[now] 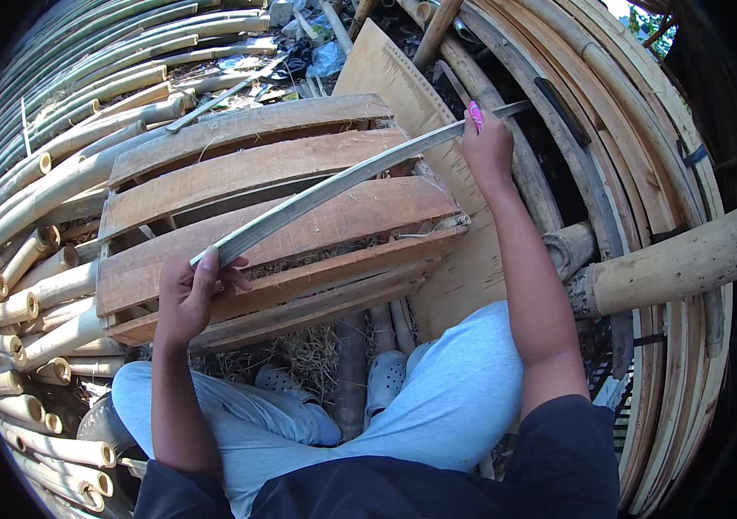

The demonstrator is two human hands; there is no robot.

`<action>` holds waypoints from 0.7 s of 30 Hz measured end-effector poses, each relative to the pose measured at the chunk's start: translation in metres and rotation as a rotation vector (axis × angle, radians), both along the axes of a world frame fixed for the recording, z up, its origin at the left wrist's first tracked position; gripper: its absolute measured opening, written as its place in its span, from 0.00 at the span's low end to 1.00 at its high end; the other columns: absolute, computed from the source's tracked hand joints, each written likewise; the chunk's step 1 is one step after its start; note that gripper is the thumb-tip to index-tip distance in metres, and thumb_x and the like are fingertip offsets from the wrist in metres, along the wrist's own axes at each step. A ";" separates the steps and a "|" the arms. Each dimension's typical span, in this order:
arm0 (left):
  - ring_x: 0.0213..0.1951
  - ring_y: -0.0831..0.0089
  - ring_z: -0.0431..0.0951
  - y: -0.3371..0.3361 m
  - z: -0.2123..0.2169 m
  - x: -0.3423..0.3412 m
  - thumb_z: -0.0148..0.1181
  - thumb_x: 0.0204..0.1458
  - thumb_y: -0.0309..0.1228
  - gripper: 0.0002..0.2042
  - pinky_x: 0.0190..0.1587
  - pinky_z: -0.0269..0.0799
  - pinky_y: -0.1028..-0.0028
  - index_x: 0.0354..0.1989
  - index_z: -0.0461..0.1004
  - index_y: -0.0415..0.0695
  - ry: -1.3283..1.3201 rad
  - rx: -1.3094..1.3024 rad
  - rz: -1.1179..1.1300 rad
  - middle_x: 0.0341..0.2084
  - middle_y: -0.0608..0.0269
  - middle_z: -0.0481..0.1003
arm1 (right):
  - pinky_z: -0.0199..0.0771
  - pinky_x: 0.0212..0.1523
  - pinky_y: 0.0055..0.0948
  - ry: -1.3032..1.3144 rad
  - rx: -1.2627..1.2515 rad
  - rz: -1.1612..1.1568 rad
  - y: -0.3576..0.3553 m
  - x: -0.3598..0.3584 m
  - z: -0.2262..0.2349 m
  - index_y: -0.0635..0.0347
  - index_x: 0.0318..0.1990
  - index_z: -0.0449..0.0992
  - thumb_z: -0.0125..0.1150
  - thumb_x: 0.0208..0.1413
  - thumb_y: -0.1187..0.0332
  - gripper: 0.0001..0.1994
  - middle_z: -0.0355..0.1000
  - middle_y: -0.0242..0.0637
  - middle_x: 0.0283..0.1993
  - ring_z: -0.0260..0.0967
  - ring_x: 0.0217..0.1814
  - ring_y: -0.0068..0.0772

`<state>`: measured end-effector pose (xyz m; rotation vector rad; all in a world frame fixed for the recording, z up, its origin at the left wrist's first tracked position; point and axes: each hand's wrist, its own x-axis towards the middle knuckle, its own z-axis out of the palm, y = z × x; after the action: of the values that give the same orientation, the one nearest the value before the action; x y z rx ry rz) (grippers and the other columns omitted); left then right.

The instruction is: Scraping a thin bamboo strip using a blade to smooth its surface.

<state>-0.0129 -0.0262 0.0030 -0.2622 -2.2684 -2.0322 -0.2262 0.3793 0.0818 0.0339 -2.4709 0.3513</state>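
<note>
A long, narrow bamboo strip [334, 185] runs slantwise over a wooden slatted crate [273, 203]. My left hand [191, 298] pinches its near end between thumb and fingers, above the crate's front left part. At the far right end, my right hand [488, 147] is closed round a pink-handled knife [475, 114]. What looks like its narrow blade points up and away. The strip passes at this hand and its tip shows beyond; whether the fingers also grip it is hard to tell.
Bamboo poles [66, 195] are stacked on the left. A plywood sheet [446, 277] leans beside the crate. Long timber planks [636, 173] and a thick bamboo pole [662, 264] lie to the right. Dry straw [308, 346] lies near my clogs [386, 381].
</note>
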 end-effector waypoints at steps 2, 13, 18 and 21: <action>0.25 0.78 0.77 0.002 0.001 -0.001 0.40 0.71 0.43 0.25 0.29 0.71 0.77 0.40 0.80 0.34 -0.010 0.049 0.010 0.22 0.60 0.80 | 0.74 0.37 0.51 -0.002 0.016 -0.005 0.007 -0.007 0.000 0.67 0.33 0.78 0.61 0.60 0.60 0.15 0.76 0.59 0.31 0.76 0.38 0.61; 0.30 0.71 0.83 -0.001 0.000 0.002 0.41 0.71 0.41 0.24 0.32 0.75 0.75 0.40 0.79 0.32 -0.031 0.051 -0.011 0.28 0.55 0.81 | 0.74 0.41 0.52 -0.129 0.041 0.048 0.015 -0.005 0.000 0.70 0.32 0.77 0.60 0.58 0.63 0.14 0.75 0.62 0.33 0.75 0.41 0.64; 0.31 0.71 0.83 -0.002 -0.002 0.003 0.41 0.71 0.41 0.24 0.32 0.74 0.75 0.41 0.79 0.33 -0.042 0.051 0.011 0.28 0.56 0.81 | 0.76 0.36 0.46 -0.140 -0.157 0.060 0.009 -0.008 -0.003 0.70 0.27 0.77 0.59 0.53 0.63 0.14 0.75 0.57 0.25 0.77 0.32 0.57; 0.30 0.72 0.82 -0.002 -0.003 0.001 0.40 0.71 0.42 0.24 0.32 0.74 0.76 0.41 0.79 0.33 0.008 0.001 -0.002 0.26 0.56 0.81 | 0.76 0.33 0.40 -0.206 -0.360 0.049 0.017 -0.014 -0.009 0.67 0.25 0.77 0.61 0.51 0.63 0.13 0.75 0.48 0.21 0.77 0.25 0.41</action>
<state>-0.0118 -0.0285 0.0002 -0.2718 -2.2631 -2.0303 -0.2406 0.3963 0.0725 -0.0964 -2.5724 0.8528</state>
